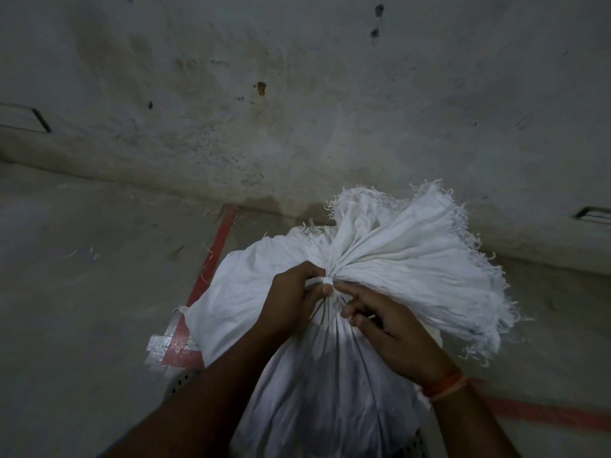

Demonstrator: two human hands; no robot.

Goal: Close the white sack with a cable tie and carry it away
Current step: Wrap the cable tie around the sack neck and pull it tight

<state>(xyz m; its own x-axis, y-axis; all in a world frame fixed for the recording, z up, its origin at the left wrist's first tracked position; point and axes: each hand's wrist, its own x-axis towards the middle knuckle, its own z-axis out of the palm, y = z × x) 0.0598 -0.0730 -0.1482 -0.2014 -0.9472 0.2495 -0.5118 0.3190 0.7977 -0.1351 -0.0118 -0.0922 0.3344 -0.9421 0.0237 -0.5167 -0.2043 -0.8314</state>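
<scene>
Gripping, left hand [291,302]: pinches cable tie [322,281] at sack [317,385] neck.
Right hand [393,332]: fingers curled round gathered neck.

Open floor [82,292] left of the sack [314,375]; wall [297,94] close behind.

A bare industrial room, like a warehouse or store: a rough, stained concrete wall [297,94] rises straight from a dusty concrete floor [82,292], and red marking tape [216,246] runs across the floor from the wall's foot.
</scene>
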